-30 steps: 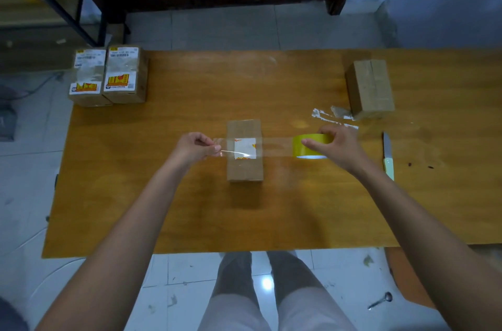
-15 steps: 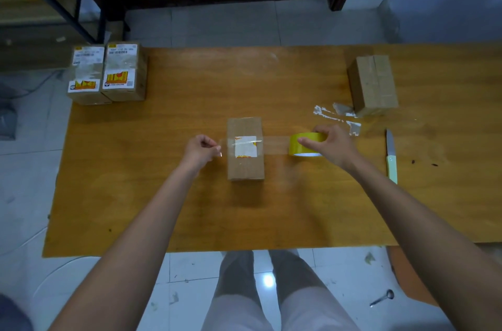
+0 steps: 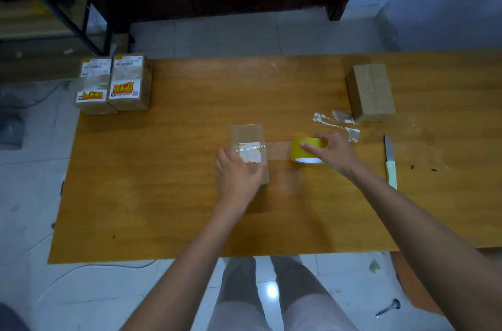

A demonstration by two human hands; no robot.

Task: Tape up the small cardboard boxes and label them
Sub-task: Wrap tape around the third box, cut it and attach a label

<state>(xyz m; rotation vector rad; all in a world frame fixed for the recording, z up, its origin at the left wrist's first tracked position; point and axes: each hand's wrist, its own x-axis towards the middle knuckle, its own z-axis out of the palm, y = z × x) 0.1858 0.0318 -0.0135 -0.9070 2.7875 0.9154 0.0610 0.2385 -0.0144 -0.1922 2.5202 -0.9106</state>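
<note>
Middle box: a small cardboard box (image 3: pixel 248 138) stands near the table's centre, with a white label (image 3: pixel 250 152) on its top.
Left hand: the left hand (image 3: pixel 237 176) lies flat on the near part of the box, fingers straight and together, pressing on the top and gripping nothing.
Tape roll: a yellow tape roll (image 3: pixel 308 152) sits on the table just at 3 o'clock of the box.
Right hand: the right hand (image 3: pixel 330 153) has fingers curled over the roll, thumb on its near side, holding it.
Tape strip: a clear strip (image 3: pixel 278 150) runs from the roll across the label.
Labelled boxes: two boxes (image 3: pixel 114 85) touch side by side at the table's 10 o'clock corner.
Plain box: another box (image 3: pixel 372 91) at 2 o'clock, white scraps (image 3: pixel 335 123) just beside it.
Knife: a knife (image 3: pixel 390 162) with a pale green handle lies at 3 o'clock, apart from the roll.
Table: wooden (image 3: pixel 176 195).
</note>
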